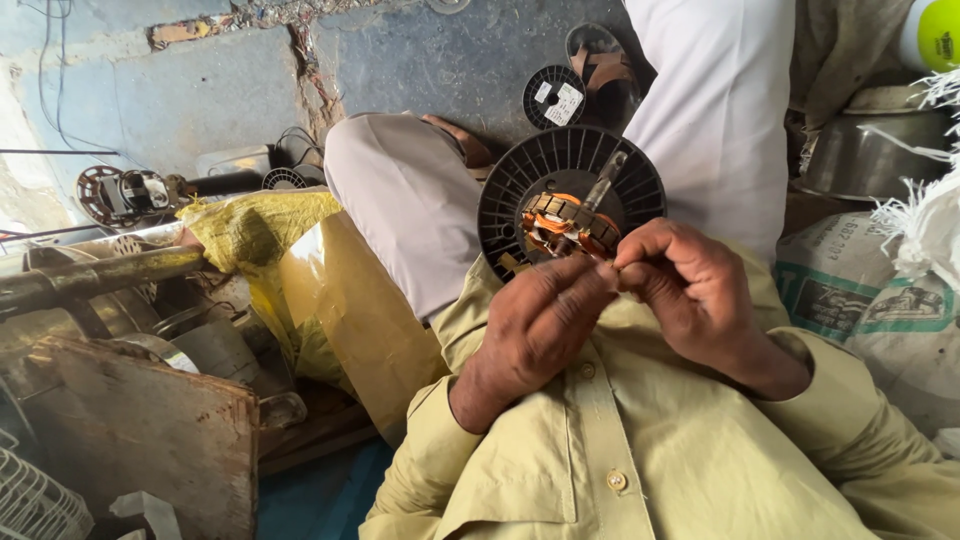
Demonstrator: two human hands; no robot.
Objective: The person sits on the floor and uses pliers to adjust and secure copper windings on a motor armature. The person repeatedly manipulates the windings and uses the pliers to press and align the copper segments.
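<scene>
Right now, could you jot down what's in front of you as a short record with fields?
Left hand: fingertips pinch at the copper coil
Right hand: fingertips meet the left's, beside the coil
Coil: sits with a metal shaft on a black ribbed disc
Behind: small black spool on the concrete floor
Left side: yellow sack, rusty metal parts
Right side: printed sack

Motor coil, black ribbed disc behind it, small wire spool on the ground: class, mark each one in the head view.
motor coil (565, 222): head view, on its orange-wrapped winding.
black ribbed disc (520, 185): head view, on its upper-left ribs.
small wire spool (553, 96): head view, on its pale label.
</scene>
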